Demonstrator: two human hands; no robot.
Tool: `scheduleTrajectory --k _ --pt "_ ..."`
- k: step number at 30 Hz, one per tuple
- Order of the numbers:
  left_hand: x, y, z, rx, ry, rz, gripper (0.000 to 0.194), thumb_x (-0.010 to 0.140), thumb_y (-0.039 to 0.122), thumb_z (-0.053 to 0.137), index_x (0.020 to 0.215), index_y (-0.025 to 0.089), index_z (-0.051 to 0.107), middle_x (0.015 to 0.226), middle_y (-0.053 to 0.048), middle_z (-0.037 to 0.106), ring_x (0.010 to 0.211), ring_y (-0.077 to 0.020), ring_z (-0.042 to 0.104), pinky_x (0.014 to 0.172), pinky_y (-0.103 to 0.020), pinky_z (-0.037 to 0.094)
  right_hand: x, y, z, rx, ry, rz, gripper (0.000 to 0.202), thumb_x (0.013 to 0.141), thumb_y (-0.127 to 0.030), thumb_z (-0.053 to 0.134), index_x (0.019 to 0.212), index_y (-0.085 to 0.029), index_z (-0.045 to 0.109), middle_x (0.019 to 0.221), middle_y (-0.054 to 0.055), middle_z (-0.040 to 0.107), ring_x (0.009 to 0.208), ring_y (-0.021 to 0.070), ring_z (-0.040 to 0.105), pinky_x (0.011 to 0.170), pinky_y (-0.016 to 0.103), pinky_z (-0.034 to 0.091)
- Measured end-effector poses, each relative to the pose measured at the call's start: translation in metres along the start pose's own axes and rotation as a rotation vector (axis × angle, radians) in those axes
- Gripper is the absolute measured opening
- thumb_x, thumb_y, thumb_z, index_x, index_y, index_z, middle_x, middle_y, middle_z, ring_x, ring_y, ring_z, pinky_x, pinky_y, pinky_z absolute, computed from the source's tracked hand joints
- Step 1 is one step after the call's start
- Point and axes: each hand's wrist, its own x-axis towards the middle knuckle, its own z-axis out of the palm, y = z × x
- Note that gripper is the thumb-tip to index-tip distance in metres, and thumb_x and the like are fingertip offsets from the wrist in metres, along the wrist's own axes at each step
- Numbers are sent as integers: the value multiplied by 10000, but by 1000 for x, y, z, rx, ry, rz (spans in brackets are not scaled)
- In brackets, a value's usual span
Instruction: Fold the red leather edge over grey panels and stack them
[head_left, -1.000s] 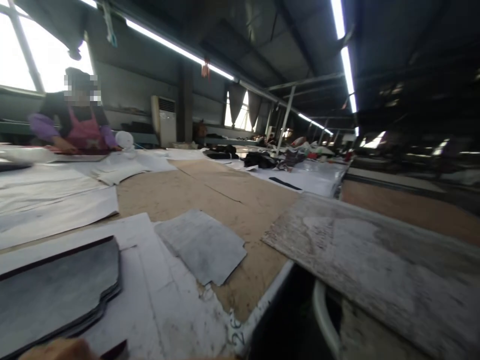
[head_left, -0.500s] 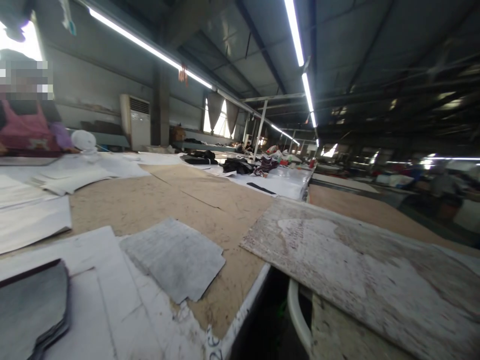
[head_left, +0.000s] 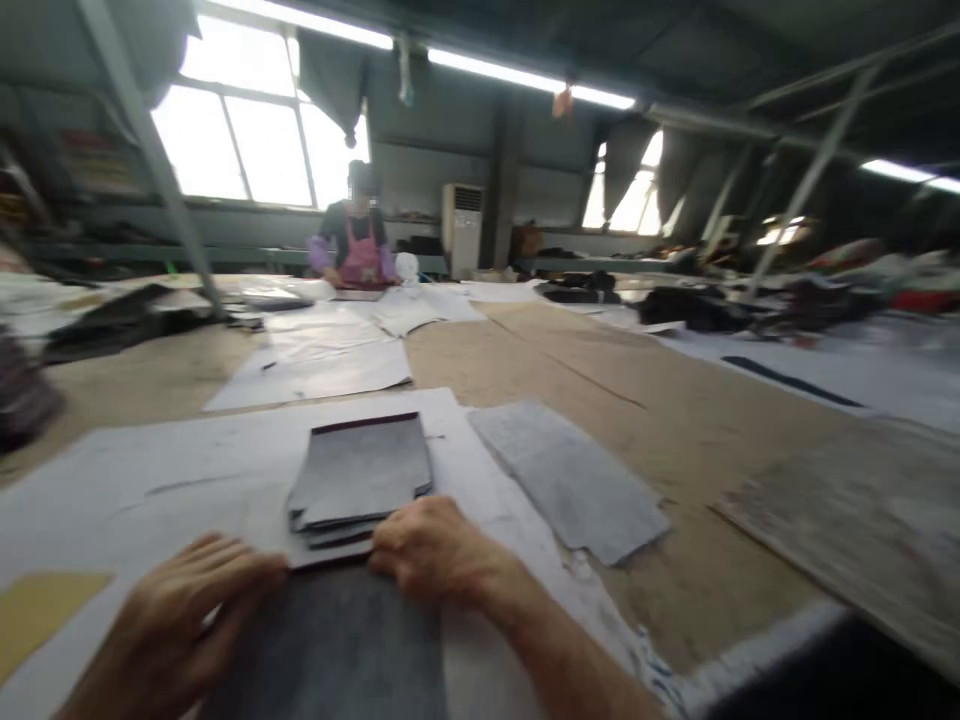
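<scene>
A dark grey fabric piece [head_left: 337, 640] with a dark strip along its far edge lies close to me on white paper. My left hand [head_left: 187, 615] holds the far left corner of it, thumb and fingers closed together. At the far right corner, the curled fingers of my right hand [head_left: 431, 545] grip the same edge. Just beyond my hands sits a small stack of grey fabric pieces [head_left: 367, 465], also edged with a dark strip. To its right a single lighter grey piece [head_left: 562, 480] lies flat, partly on the brown board. My fingertips are partly hidden.
Yellow card [head_left: 45, 610] lies at the left. White sheets [head_left: 330, 365] spread across the brown tabletop [head_left: 510, 350]. A worn board [head_left: 862, 510] occupies the right side, near the table edge. A person in a pink apron [head_left: 360, 250] stands across the table; a metal post [head_left: 154, 150] rises at left.
My view has swung left and down. Both hands, out of sight before, now show gripping the grey fabric piece. The stack has come fully into view.
</scene>
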Motion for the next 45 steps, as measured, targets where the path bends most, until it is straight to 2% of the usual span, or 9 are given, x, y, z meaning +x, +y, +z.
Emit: scheduleTrajectory --k 5,13,18,21,28,31,35,40,45 --pt "8 -6 -20 -152 -187 -320 250 832 339 482 711 198 650 666 16 636 641 -124 577 629 -212 412 1 23 -10 129 67 139 192 773 -151 547 585 -163 582 588 -3 601 567 99 527 518 199 285" --pt "13 -11 -28 -354 -351 -701 339 775 472 519 667 181 655 576 17 567 586 -127 516 554 -203 374 -2 19 -12 308 238 328 245 736 -156 536 495 -157 490 484 -18 478 495 86 421 529 227 247" --pt "13 -14 -29 -461 -317 -705 313 769 437 514 719 165 661 622 -3 570 632 -138 498 611 -225 377 -3 17 -18 531 337 355 201 699 -183 547 505 -161 499 531 -10 485 565 107 432 587 241 276" --pt "19 -11 -28 -623 -263 -783 322 741 443 532 696 150 659 597 -6 553 598 -127 473 584 -222 375 -4 16 -25 762 348 410 165 722 -291 527 632 -162 579 593 0 516 595 117 464 585 228 329" --pt "61 -20 -33 -684 -186 -810 298 649 422 612 639 129 667 504 -2 510 500 -102 421 487 -208 333 6 25 -35 1257 257 572 652 808 -637 197 920 -111 564 724 73 564 576 128 516 553 263 434" --pt "72 -31 -23 -672 -184 -804 314 639 429 606 604 121 654 474 0 488 473 -96 403 467 -209 318 7 23 -31 1356 187 569 517 739 -602 441 886 -126 577 734 60 579 603 133 533 579 264 446" --pt "77 -42 -8 -643 -193 -777 341 645 448 576 598 117 645 488 -10 507 471 -101 417 464 -215 330 8 21 -24 1255 180 579 264 652 -352 597 785 -124 590 706 45 595 623 140 549 582 242 428" --pt "95 -55 -3 -515 -186 -723 316 657 435 553 637 137 658 494 3 526 487 -111 448 486 -222 341 24 40 -26 1030 286 655 234 741 -354 484 755 -133 558 663 27 564 560 117 503 517 226 385" --pt "109 -65 13 -259 -109 -648 184 671 332 568 675 198 695 606 4 624 643 -159 547 647 -261 382 46 60 -20 611 374 761 229 749 -337 501 590 -172 497 517 -11 472 476 101 409 439 223 258"
